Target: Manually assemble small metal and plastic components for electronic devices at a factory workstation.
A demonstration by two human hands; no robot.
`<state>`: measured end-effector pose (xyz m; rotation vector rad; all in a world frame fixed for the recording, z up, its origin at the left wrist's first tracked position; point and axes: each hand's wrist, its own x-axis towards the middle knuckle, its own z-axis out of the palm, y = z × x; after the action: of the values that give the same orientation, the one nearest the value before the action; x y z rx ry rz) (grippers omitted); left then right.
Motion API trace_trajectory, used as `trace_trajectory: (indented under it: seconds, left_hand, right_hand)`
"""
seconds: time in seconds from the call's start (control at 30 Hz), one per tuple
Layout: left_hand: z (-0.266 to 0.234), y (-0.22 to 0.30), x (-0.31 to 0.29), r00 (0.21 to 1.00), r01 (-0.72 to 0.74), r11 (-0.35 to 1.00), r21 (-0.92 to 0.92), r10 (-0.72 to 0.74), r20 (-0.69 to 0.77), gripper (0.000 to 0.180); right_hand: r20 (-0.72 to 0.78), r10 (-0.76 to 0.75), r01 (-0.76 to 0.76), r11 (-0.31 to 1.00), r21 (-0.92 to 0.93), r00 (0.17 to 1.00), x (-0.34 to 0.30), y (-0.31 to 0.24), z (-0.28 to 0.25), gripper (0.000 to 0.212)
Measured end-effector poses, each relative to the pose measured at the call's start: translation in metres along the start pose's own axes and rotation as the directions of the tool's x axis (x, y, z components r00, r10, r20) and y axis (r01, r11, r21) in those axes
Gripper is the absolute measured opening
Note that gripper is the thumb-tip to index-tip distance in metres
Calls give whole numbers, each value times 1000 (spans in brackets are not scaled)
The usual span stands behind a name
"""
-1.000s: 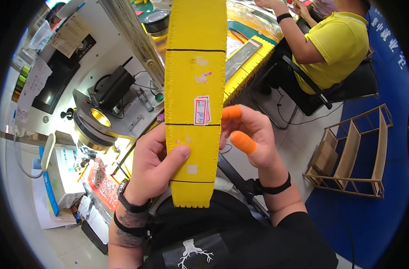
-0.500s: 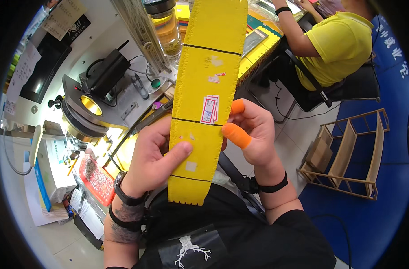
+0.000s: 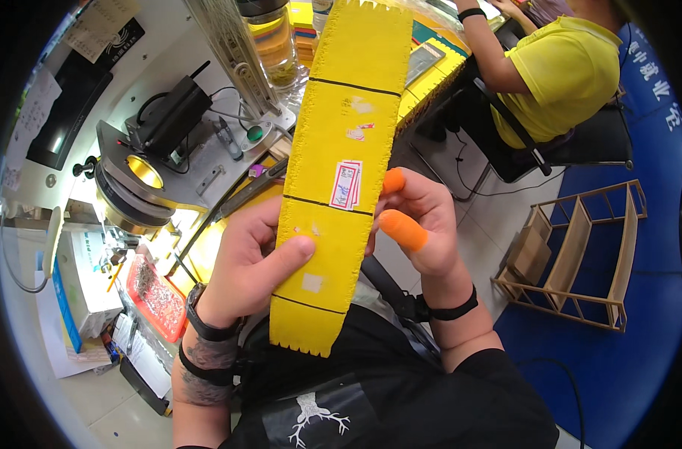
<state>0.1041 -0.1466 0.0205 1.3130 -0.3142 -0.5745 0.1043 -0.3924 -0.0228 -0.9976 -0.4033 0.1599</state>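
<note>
A long, flat yellow board with tooth-like notches along its edges stands out in front of me. Black lines cross it, and small red-bordered paper labels are stuck near its middle. My left hand is closed on the lower left part, thumb on the face and fingers out of sight behind. At the right edge my right hand is curled against the board, some fingers hidden behind it. Orange finger cots cover its thumb and index finger; the thumb is slightly off the face.
On the left bench are a round lamp-like device, a black box-shaped device and a red tray of small bits. A lidded jar stands behind the board. A person in yellow sits right, beyond a wooden rack.
The board's lower end has swung slightly left and toward me, with its notched far end now showing. My right thumb has drawn back from the board's edge.
</note>
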Motion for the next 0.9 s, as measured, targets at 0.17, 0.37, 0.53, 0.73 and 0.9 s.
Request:
trace_trajectory:
  seconds: [0.17, 0.37, 0.53, 0.73, 0.9]
  left_hand:
    - [7, -3, 2, 997, -38, 999, -2, 38, -72, 34]
    - [15, 8, 2, 889, -171, 683, 710, 417, -186, 32]
    - [21, 7, 5, 714, -351, 265, 898, 697, 74, 31]
    - [48, 4, -8, 737, -424, 385, 820, 673, 65, 34]
    - [57, 5, -12, 706, -514, 99, 852, 613, 355, 35]
  right_hand:
    - [-12, -2, 2, 1000, -22, 1000, 1, -1, 2, 29]
    - [-118, -33, -15, 922, -386, 992, 3, 9, 0, 33]
    - [-131, -23, 0, 985, -171, 991, -2, 5, -2, 39]
    - [-101, 231, -216, 966, 142, 968, -6, -25, 3, 45]
    - [-86, 43, -49, 996, -78, 995, -5, -20, 13, 47]
